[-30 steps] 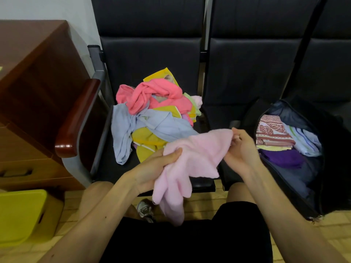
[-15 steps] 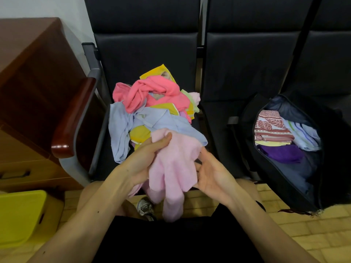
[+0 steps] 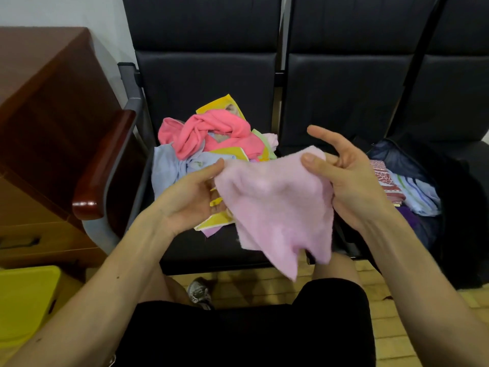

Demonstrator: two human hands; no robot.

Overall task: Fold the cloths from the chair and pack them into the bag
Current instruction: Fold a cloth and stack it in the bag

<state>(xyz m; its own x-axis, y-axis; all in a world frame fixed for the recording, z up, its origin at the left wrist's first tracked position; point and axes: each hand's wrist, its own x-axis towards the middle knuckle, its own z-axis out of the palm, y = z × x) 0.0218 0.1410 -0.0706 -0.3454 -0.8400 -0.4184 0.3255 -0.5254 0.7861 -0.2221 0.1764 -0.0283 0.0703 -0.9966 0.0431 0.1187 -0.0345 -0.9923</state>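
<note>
Person: black shorts [image 3: 238,337], bare forearms.
Grey sneaker [image 3: 199,292] at 6 o'clock btwn knees; left hand [image 3: 190,197] & right hand [image 3: 352,178] bare.

A heap of cloths [image 3: 211,144] lies on the chair's [image 3: 206,75] left seat, with a cabinet [image 3: 39,115] left of it. The bag [image 3: 463,207] sits at the right, folded cloths [image 3: 407,189] inside. A single cloth [image 3: 277,207] hangs before the front edge.

Fuzzy pink cloth [image 3: 275,207]; glossy wood armrest [image 3: 103,165].

One wide head cam looked forward-down, close over left hand [image 3: 190,197] and right hand [image 3: 352,181]; chair [image 3: 206,83] just beyond, bag [image 3: 460,197] right of them.
</note>
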